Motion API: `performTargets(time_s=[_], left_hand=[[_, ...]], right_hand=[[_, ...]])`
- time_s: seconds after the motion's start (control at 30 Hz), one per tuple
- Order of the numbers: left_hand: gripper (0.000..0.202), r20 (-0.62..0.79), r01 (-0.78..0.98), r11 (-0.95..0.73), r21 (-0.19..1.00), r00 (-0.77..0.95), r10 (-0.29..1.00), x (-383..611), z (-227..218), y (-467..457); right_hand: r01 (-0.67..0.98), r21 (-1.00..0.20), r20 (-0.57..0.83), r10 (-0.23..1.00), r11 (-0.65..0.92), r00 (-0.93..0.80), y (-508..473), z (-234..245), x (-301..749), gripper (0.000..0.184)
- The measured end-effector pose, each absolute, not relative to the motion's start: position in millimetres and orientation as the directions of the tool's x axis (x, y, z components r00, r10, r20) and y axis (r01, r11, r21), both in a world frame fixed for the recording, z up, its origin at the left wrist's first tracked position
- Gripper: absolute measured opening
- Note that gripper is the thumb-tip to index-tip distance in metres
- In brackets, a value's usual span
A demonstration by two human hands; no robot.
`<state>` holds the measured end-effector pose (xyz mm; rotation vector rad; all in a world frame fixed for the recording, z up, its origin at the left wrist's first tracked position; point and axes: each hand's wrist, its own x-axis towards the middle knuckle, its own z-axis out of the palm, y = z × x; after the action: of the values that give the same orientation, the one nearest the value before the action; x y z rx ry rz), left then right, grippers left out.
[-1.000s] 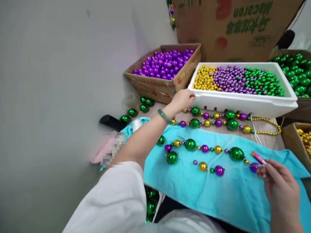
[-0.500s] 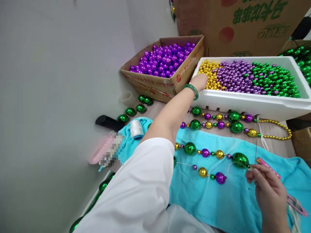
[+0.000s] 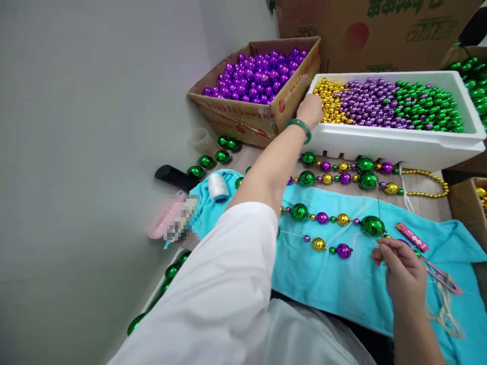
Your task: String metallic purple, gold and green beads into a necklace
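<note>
My left hand (image 3: 310, 110), with a green bangle at its wrist, reaches over the near left corner of a white foam box (image 3: 399, 142) to its gold beads (image 3: 330, 104). Its fingertips are hidden there. Lower right, my right hand (image 3: 403, 271) pinches a thin upright needle (image 3: 379, 208) with white thread. Left of this hand lies a partly strung row with a purple bead (image 3: 344, 251), a gold bead (image 3: 318, 244) and smaller beads. Just behind the fingers sits a large green bead (image 3: 373, 226) of another strand on the turquoise towel (image 3: 327, 284).
A cardboard box (image 3: 236, 112) of purple balls stands left of the foam box. Finished-looking strands (image 3: 344, 178) lie before it. A thread spool (image 3: 218, 187), a black cylinder (image 3: 173, 177), a pink packet (image 3: 413, 237) and pink snips (image 3: 443, 276) lie around the towel.
The view has tipped down, so the scene sits higher in the picture. My right hand has moved left, away from the pink packet. My left hand stays at the gold beads.
</note>
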<state>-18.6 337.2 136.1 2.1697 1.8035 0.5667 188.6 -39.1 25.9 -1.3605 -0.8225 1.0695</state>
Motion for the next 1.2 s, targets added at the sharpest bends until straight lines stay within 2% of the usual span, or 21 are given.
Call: performTargets(time_s=[0.07,0.13,0.17,0.2,0.27,0.37,0.5,0.6,0.73,1.1,1.2], left_hand=[[0.029,0.148,0.722,-0.188,0.666,0.119,0.982,-14,144,302],[0.029,0.031,0.373,-0.099,0.923,0.184,0.982,-12,146,253],[0.028,-0.049,0.18,0.006,0.984,0.234,0.971,-14,144,225],[0.028,-0.115,-0.004,0.121,0.993,0.281,0.953,-16,141,198],[0.023,-0.197,-0.283,0.299,0.912,0.336,0.921,-23,130,151],[0.02,-0.258,-0.49,0.404,0.772,0.339,0.905,-33,114,106],[0.021,-0.3,-0.577,0.414,0.704,0.287,0.91,-40,102,85],[0.018,-0.26,-0.612,0.39,0.687,0.295,0.92,-41,98,78],[0.015,-0.192,-0.612,0.327,0.72,0.278,0.941,-41,95,72],[0.025,-0.097,-0.57,0.194,0.798,0.196,0.976,-40,90,67],[0.03,-0.03,-0.516,0.115,0.849,0.169,0.985,-42,88,68]], right_hand=[[-0.09,-0.993,-0.103,0.937,-0.077,0.334,-45,26,188,0.016],[-0.078,-0.995,-0.086,0.943,-0.064,0.322,-48,27,187,0.015],[-0.074,-0.996,-0.078,0.945,-0.058,0.317,-49,28,185,0.014],[-0.068,-0.996,-0.072,0.948,-0.054,0.31,-50,29,183,0.015],[-0.034,-0.998,-0.065,0.953,-0.057,0.295,-51,31,179,0.015],[0.034,-0.996,-0.068,0.963,-0.08,0.26,-54,34,172,0.017],[0.074,-0.994,-0.06,0.972,-0.078,0.226,-62,36,165,0.018],[0.085,-0.994,-0.045,0.975,-0.065,0.219,-68,38,161,0.017],[0.121,-0.991,-0.032,0.975,-0.06,0.221,-70,40,160,0.018],[0.157,-0.985,-0.036,0.976,-0.071,0.214,-73,42,162,0.017],[0.169,-0.982,-0.047,0.977,-0.084,0.207,-73,43,162,0.018]])
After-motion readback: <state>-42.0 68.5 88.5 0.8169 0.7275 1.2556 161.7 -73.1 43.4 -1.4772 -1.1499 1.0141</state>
